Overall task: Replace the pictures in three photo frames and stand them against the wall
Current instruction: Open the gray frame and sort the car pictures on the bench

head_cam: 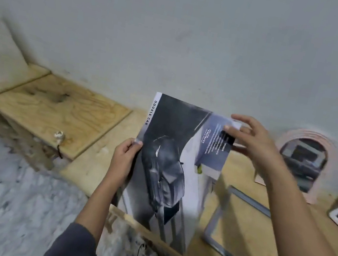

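Car print [170,168] is pinched at opposite edges by both hands' fingers; keep it taut, lower squarely into the grey frame [241,236].

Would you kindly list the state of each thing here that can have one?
Glossy car picture: lifted off the bench, held by both hands.
Left hand: gripping the picture's left edge.
Right hand: pinching its top right corner.
Grey rectangular frame: flat on the wooden bench, empty.
Pink arched frame: leaning against the wall, picture inside.
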Action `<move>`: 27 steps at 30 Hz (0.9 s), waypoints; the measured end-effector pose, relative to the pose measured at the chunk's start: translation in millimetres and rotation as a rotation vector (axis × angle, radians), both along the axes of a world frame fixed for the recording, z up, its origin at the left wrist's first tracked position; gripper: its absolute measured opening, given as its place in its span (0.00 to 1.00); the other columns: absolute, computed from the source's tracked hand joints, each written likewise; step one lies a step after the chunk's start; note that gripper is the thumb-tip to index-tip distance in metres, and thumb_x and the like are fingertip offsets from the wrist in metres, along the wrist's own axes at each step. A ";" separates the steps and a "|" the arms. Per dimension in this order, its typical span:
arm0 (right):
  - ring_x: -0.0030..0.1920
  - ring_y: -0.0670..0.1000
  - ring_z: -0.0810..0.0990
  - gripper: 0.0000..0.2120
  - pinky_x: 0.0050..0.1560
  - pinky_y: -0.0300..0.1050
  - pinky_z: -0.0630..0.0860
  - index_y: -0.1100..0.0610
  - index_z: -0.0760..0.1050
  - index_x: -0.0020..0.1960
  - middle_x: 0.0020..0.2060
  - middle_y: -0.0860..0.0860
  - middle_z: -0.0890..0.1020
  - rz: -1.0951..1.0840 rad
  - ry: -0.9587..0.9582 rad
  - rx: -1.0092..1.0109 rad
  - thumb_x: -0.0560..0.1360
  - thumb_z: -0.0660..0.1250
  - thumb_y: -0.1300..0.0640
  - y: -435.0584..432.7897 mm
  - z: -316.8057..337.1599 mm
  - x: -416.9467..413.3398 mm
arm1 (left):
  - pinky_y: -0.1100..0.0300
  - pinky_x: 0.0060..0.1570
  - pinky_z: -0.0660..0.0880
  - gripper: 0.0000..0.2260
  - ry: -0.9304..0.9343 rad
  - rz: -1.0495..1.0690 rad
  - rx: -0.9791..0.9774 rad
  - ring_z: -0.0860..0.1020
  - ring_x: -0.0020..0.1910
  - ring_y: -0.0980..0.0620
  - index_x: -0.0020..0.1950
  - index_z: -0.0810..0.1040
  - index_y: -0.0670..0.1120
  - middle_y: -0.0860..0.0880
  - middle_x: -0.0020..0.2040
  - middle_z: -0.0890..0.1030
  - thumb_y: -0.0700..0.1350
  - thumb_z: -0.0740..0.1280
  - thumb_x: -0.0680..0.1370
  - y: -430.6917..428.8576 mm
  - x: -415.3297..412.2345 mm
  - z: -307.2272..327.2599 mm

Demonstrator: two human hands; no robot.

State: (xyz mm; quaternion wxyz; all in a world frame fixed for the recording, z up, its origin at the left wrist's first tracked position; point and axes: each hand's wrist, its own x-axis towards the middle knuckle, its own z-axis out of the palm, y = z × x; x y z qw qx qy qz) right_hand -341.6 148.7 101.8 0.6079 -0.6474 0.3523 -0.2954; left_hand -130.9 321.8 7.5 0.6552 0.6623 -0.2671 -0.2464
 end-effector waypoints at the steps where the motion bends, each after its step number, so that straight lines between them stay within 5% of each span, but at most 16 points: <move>1: 0.41 0.47 0.82 0.20 0.38 0.40 0.78 0.53 0.72 0.59 0.45 0.51 0.83 0.074 0.037 0.117 0.69 0.72 0.59 4.2 -18.9 20.9 | 0.68 0.34 0.68 0.09 -0.003 0.011 0.034 0.70 0.36 0.55 0.38 0.73 0.41 0.46 0.35 0.73 0.37 0.62 0.78 3.1 23.7 -4.5; 4: 0.28 0.42 0.78 0.15 0.28 0.36 0.73 0.57 0.73 0.54 0.38 0.51 0.81 0.174 0.219 0.253 0.70 0.71 0.65 29.0 -76.9 91.8 | 0.64 0.34 0.66 0.09 -0.055 0.047 0.155 0.67 0.35 0.55 0.38 0.73 0.36 0.43 0.35 0.70 0.39 0.63 0.78 7.5 97.7 -25.2; 7: 0.25 0.45 0.75 0.09 0.25 0.37 0.72 0.57 0.72 0.37 0.28 0.50 0.77 0.116 0.339 0.269 0.71 0.70 0.66 45.9 -136.6 160.6 | 0.57 0.38 0.67 0.06 -0.146 0.084 0.304 0.70 0.34 0.55 0.39 0.73 0.47 0.46 0.35 0.73 0.47 0.67 0.73 9.5 160.8 -55.0; 10: 0.38 0.52 0.80 0.10 0.36 0.47 0.79 0.53 0.72 0.41 0.36 0.51 0.80 0.029 0.445 0.153 0.67 0.74 0.60 48.3 -186.5 213.5 | 0.56 0.44 0.72 0.14 -0.206 0.037 0.510 0.76 0.42 0.50 0.50 0.72 0.50 0.50 0.43 0.78 0.50 0.72 0.70 11.3 203.7 -89.8; 14: 0.37 0.51 0.74 0.18 0.31 0.38 0.68 0.58 0.65 0.46 0.39 0.54 0.74 0.042 0.594 0.076 0.65 0.73 0.62 53.6 -230.8 251.7 | 0.50 0.54 0.74 0.34 -0.331 -0.085 0.779 0.76 0.54 0.48 0.59 0.71 0.50 0.48 0.54 0.78 0.62 0.72 0.57 10.8 235.7 -127.1; 17: 0.52 0.57 0.76 0.25 0.46 0.43 0.74 0.62 0.63 0.60 0.53 0.57 0.74 0.027 0.598 0.056 0.67 0.70 0.67 58.9 -251.0 271.3 | 0.49 0.64 0.68 0.44 -0.383 -0.151 0.921 0.68 0.67 0.43 0.71 0.61 0.47 0.43 0.67 0.68 0.61 0.75 0.61 9.7 249.5 -150.3; 20: 0.60 0.54 0.70 0.29 0.54 0.41 0.68 0.61 0.60 0.69 0.59 0.54 0.67 0.058 0.700 -0.065 0.72 0.68 0.64 63.4 -262.0 286.7 | 0.45 0.70 0.60 0.49 -0.377 -0.148 0.953 0.58 0.72 0.40 0.76 0.52 0.46 0.41 0.73 0.58 0.62 0.73 0.64 6.7 253.4 -161.8; 24: 0.55 0.55 0.71 0.22 0.51 0.44 0.74 0.59 0.66 0.64 0.59 0.56 0.68 0.083 0.867 -0.296 0.72 0.66 0.59 65.7 -262.8 295.0 | 0.44 0.72 0.50 0.48 -0.435 -0.196 1.065 0.45 0.76 0.41 0.76 0.42 0.43 0.41 0.77 0.45 0.60 0.69 0.70 2.5 248.7 -166.8; 27: 0.51 0.54 0.70 0.18 0.45 0.46 0.73 0.60 0.71 0.58 0.55 0.56 0.68 0.060 0.800 -0.297 0.69 0.67 0.59 60.6 -256.4 288.3 | 0.42 0.73 0.46 0.47 -0.479 -0.124 1.080 0.42 0.76 0.41 0.76 0.43 0.41 0.40 0.77 0.42 0.58 0.69 0.71 -2.1 241.4 -165.6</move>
